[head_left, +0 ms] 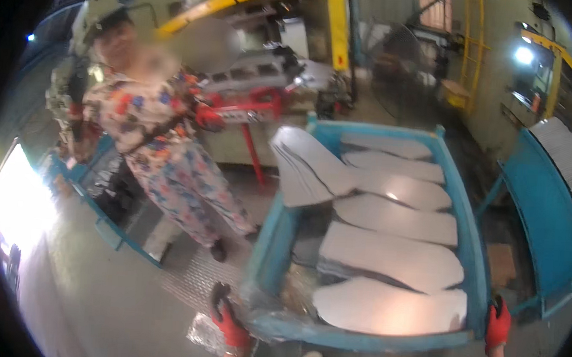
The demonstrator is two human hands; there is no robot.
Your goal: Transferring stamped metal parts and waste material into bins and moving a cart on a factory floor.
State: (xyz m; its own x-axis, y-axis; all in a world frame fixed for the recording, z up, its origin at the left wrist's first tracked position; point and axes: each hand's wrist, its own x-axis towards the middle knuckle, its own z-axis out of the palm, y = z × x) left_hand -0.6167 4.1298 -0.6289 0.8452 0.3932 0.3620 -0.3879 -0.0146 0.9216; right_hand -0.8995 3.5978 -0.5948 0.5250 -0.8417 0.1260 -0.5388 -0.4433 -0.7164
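Note:
A blue metal bin (482, 256) stands in front of me, holding several stacks of flat, pale grey sheet-metal blanks (392, 260) with rounded, curved outlines. My left hand (230, 322), in a red glove with dark fingertips, is off the bin's near left corner, its fingers loosely bent and apart around nothing visible. At the near right corner is my right hand (498, 325), also red-gloved, with fingers pointing away from me and seemingly apart. Whether it touches the rim cannot be made out. Some blanks (306, 167) lie tilted across the bin's far left side.
A person in patterned clothes (155, 118) stands at the left, beside a press machine with a red frame (244, 114). Another blue rack (542, 214) with stacked sheets is at the right. A large fan (400, 71) stands behind the bin. Crumpled clear plastic (204, 334) lies on the floor.

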